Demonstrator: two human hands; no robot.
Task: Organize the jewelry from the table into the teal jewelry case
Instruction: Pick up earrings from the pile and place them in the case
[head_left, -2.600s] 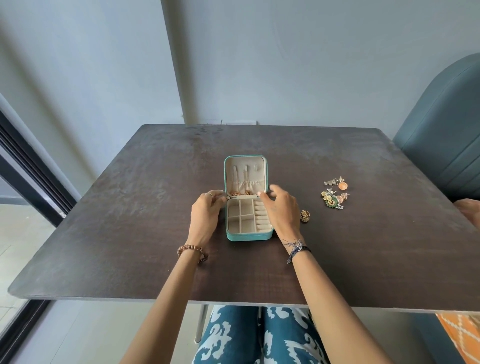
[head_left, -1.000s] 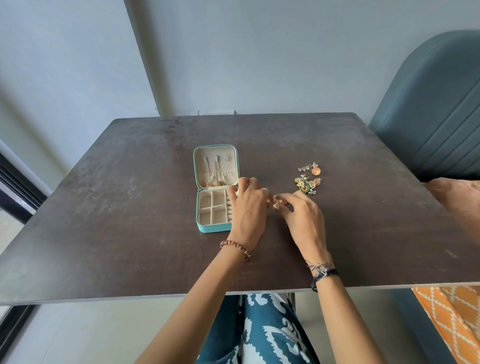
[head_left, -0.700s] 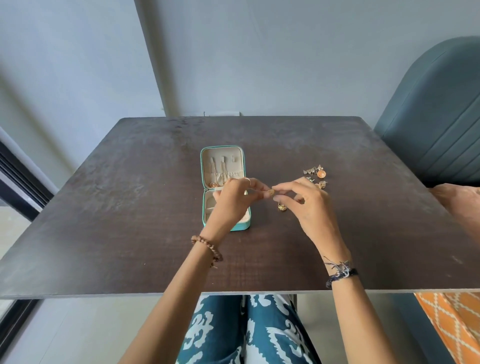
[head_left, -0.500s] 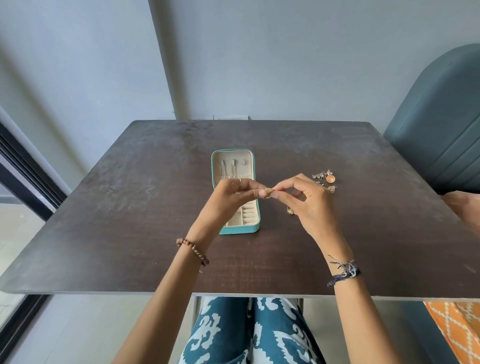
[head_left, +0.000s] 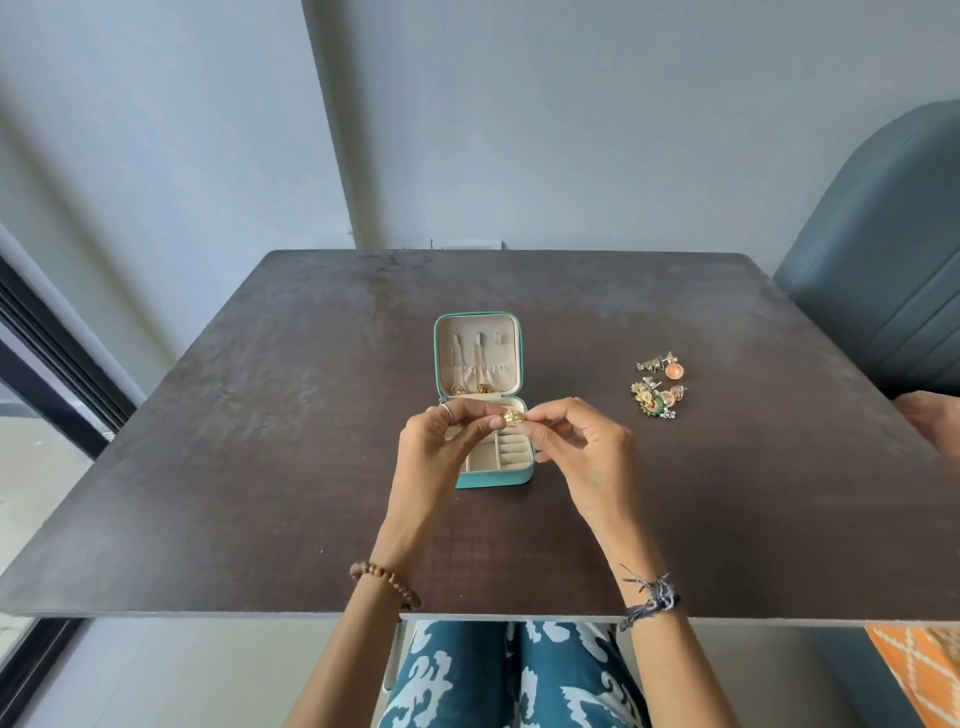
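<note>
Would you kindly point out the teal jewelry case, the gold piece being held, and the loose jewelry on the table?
teal jewelry case (head_left: 493, 480): head view, front wall.
gold piece (head_left: 513, 417): head view, its middle, between both hands' fingertips.
loose jewelry (head_left: 655, 405): head view, green-and-gold piece in the pile.

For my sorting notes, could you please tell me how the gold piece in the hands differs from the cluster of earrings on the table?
The gold piece is pinched between the left hand and right hand above the teal jewelry case; the earring cluster lies untouched on the table, to the case's right. The gold piece is single and plain gold; the cluster holds several pieces in green, orange and silver. Neither is in the case yet.
</note>
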